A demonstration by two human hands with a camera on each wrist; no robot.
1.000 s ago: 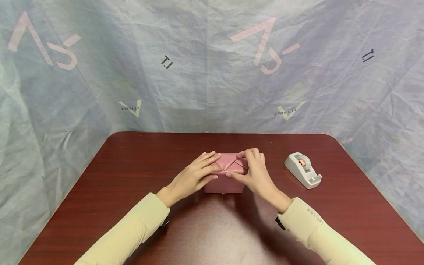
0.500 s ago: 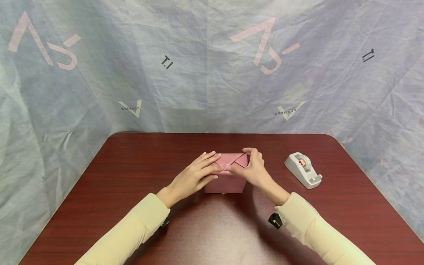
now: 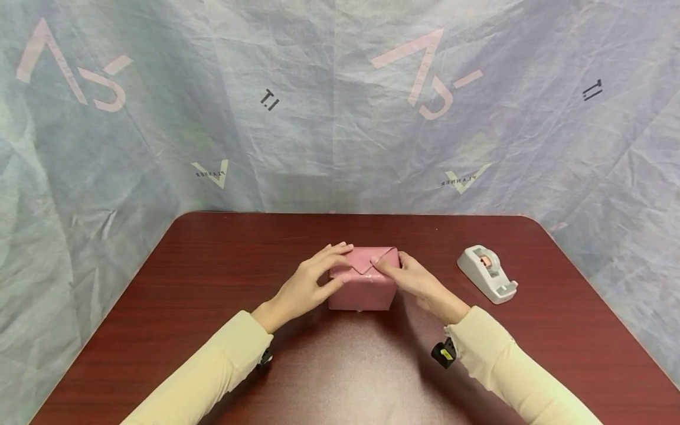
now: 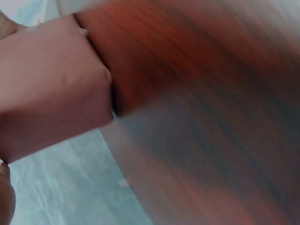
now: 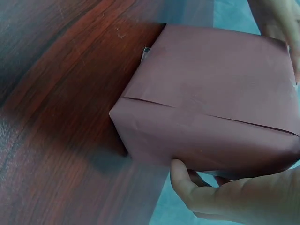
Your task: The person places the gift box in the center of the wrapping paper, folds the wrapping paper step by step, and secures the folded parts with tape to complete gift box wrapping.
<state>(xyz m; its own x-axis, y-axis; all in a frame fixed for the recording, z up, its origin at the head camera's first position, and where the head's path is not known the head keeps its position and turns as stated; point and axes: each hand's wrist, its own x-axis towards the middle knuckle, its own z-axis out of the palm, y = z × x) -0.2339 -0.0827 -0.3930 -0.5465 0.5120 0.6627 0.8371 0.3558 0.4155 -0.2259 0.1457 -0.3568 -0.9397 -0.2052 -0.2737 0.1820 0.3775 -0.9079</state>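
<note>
A box wrapped in pink paper stands on the table, its end folded up top into a pointed flap. My left hand holds its left side, fingers over the top and thumb at the front top edge. From the right, my right hand grips it, thumb on the flap and fingers down the right side. In the right wrist view, fingertips meet the lower edge of the box, where paper seams run. The left wrist view shows a plain face of the box.
A white tape dispenser with a roll in it stands to the right of the box on the dark red table. A grey printed cloth hangs behind the table and along both sides.
My right hand has moved from the folds at the back right corner to the box's right side, thumb now on the flap. The right fold lies flatter. My left thumb has risen onto the edge.
</note>
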